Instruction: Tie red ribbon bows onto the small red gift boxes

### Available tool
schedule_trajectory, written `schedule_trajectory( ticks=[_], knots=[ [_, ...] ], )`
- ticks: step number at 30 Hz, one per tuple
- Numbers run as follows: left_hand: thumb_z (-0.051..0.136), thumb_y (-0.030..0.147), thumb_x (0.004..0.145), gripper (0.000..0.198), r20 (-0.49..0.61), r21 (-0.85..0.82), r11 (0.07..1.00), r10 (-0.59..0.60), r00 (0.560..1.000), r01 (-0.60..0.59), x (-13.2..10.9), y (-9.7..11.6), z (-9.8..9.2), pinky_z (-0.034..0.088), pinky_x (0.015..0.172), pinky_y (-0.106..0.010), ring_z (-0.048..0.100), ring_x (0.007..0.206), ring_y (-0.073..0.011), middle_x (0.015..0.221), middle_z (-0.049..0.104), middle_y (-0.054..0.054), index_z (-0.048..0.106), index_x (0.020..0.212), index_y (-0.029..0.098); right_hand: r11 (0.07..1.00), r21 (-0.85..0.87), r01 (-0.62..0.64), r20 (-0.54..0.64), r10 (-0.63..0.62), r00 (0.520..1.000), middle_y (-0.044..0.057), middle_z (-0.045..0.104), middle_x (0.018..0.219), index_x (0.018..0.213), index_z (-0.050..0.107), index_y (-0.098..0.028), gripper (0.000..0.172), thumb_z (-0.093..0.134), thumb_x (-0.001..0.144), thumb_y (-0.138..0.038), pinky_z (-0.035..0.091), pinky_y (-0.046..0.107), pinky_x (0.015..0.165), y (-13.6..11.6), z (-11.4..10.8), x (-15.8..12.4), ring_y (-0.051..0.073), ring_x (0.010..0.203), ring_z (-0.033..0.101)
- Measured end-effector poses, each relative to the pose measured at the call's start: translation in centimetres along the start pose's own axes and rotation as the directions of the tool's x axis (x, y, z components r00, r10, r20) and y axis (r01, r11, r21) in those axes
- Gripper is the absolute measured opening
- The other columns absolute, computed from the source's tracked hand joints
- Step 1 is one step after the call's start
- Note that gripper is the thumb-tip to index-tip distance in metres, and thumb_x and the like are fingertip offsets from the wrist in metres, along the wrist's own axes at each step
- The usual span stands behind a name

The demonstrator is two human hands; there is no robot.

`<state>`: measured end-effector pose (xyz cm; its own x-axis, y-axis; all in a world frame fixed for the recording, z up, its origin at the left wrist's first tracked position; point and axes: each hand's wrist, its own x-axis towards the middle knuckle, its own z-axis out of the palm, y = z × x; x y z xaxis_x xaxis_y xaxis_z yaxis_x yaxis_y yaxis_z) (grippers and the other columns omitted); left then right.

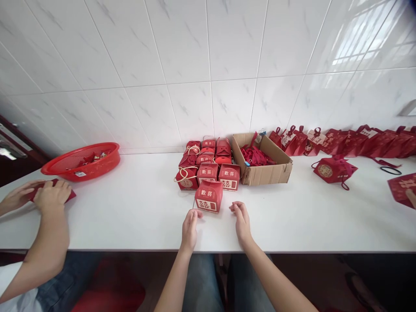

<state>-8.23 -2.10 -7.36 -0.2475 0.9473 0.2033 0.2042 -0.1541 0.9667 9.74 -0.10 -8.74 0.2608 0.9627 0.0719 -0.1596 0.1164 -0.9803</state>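
Note:
A small red gift box [209,197] with white characters stands on the white table in front of me. Beside its near left corner is my left hand [190,229], fingers loosely bent and parted, with nothing seen in it. Off to the box's right, apart from it, my right hand [242,221] lies on its edge with the fingers slightly curled and nothing visible in them. Behind the single box, several similar red boxes [207,171] are grouped in rows and partly hide one another. One at the left of the group carries a cream cord [184,174].
A cardboard box [267,175] holds dark red ribbons [256,156]. Several red gift bags [354,143] line the wall at right, near a tied red box [334,169]. At left, a co-worker's hands [52,195] press a red packet by a red plastic basket [97,162].

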Motion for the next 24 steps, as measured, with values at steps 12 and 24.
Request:
schedule_trajectory(
  ticks=[12, 24],
  knots=[
    [0.042, 0.054, 0.087, 0.036, -0.027, -0.001, 1.0, -0.029, 0.999, 0.029, -0.1, 0.0, 0.1, 0.042, 0.086, -0.035, 0.058, 0.098, -0.0225, 0.097, 0.064, -0.005, 0.058, 0.088, 0.022, 0.991, -0.111, -0.073, 0.147, 0.089, 0.985, 0.01, 0.012, 0.156, 0.148, 0.02, -0.014, 0.089, 0.041, 0.081, -0.067, 0.006, 0.042, 0.116, 1.0, 1.8, 2.2, 0.024, 0.144, 0.007],
    [0.044, 0.061, 0.084, 0.057, 0.05, -0.192, 0.974, -0.115, 0.992, 0.123, 0.1, -1.1, 0.2, 0.029, 0.104, -0.047, 0.051, 0.121, -0.0263, 0.125, 0.058, -0.016, 0.034, 0.124, 0.021, 0.988, 0.022, -0.152, -0.047, 0.153, 0.987, -0.008, 0.043, 0.041, 0.08, 0.05, -0.023, 0.027, 0.047, 0.082, -0.05, 0.041, 0.029, 0.05, 0.9, -1.4, 6.6, 0.017, 0.044, 0.052]
  ],
)
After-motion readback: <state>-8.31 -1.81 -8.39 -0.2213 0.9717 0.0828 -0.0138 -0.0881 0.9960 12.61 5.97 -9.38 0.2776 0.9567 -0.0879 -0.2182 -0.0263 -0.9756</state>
